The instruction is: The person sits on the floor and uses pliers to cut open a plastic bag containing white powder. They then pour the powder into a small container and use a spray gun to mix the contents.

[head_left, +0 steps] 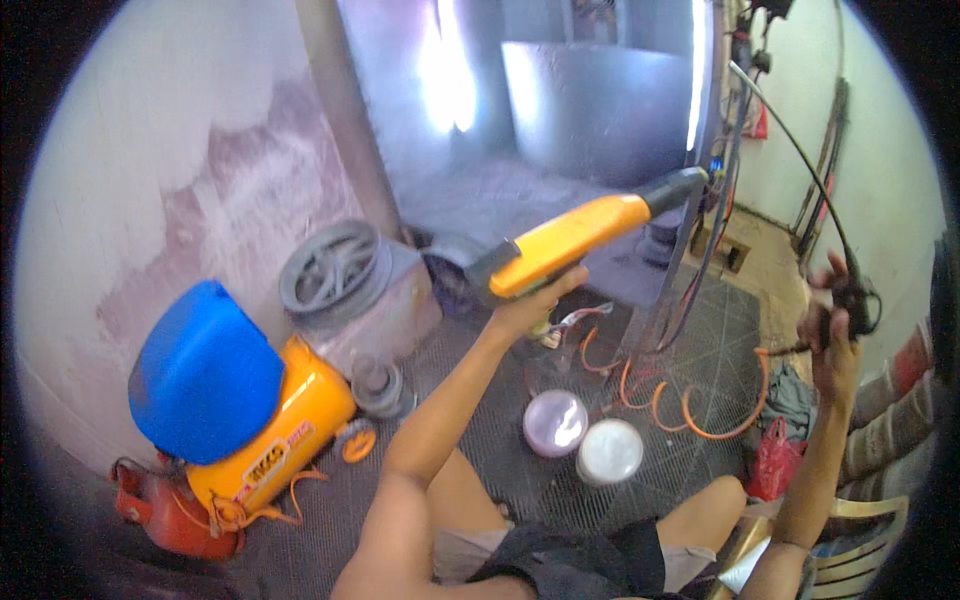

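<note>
Dark cloth (570, 560) covers the lap at the bottom of the head view. Ahead of it, the left hand (528, 312) has its fingers curled under a yellow-and-black power tool (575, 240), apparently to carry its weight from below; how tightly they close is hidden. Beyond those fingers, its black nose points away and rightward. Well to their right, the right hand (838, 335) has its fingers bent around a black-handled wand (800, 150), which slants up and leftward, perhaps keeping the thin tip clear. Left of and below these fingers, an orange hose (700, 432) lies in loose loops, probably leaving slack. Between the hands, nearer the lap, a lilac tub (556, 422) and a white tub (610, 452) sit side by side on dark matting (535, 490).
</note>
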`<move>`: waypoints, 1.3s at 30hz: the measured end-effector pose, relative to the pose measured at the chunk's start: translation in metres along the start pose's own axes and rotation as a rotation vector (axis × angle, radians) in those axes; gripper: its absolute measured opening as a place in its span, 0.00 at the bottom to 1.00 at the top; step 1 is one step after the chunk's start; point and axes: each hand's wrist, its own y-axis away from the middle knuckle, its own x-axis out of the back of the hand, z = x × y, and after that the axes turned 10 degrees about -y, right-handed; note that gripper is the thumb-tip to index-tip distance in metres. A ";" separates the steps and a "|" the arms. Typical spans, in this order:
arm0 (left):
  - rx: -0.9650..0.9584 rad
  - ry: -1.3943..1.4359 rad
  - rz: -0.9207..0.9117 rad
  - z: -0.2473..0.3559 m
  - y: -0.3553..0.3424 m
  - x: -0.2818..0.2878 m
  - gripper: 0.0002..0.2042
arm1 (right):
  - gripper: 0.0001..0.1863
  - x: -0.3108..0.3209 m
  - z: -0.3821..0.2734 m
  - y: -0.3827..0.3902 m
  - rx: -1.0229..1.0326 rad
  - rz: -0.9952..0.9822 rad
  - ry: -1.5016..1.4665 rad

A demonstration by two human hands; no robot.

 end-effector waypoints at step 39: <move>0.134 0.350 -0.289 -0.123 0.116 0.038 0.19 | 0.22 0.027 -0.098 0.049 -0.508 0.049 0.633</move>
